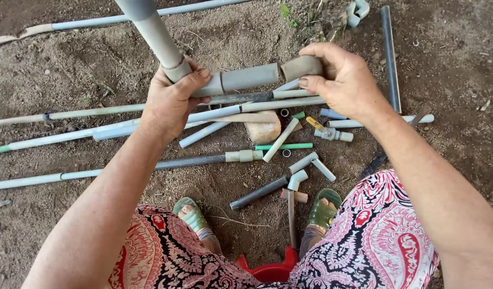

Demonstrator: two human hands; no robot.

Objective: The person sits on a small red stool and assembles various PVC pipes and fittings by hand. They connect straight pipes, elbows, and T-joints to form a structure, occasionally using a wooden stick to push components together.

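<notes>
Just below your knees, at the bottom edge of the view, sits a red container (pixel 273 270); only its rim shows, and you cannot tell what is in it.

Your left hand (pixel 171 99) is closed around a grey elbow fitting (pixel 195 77), fingers wrapped over the top of it. A grey pipe (pixel 153 29) rises out of that fitting up and away from your left hand toward the top edge, and a short grey stub (pixel 249 77) runs out of it to the right, toward your other hand.

Your right hand (pixel 340 80) is curled shut on a short tan pipe piece (pixel 302 67), thumb underneath and fingers over the top. Its open end faces the stub, the two just apart with a narrow gap between them.

Beneath both hands, on the bare soil (pixel 70 59), lies a scatter of long grey pipes (pixel 86 136) running out to the left of your left hand. Below your right hand lie a small valve with a yellow handle (pixel 327 131), a thin green pipe (pixel 284 146) and a pale stone (pixel 262 128). Nearer your sandalled feet (pixel 324 208) rest short white elbow pieces (pixel 305 171) and a dark pipe (pixel 257 194).
</notes>
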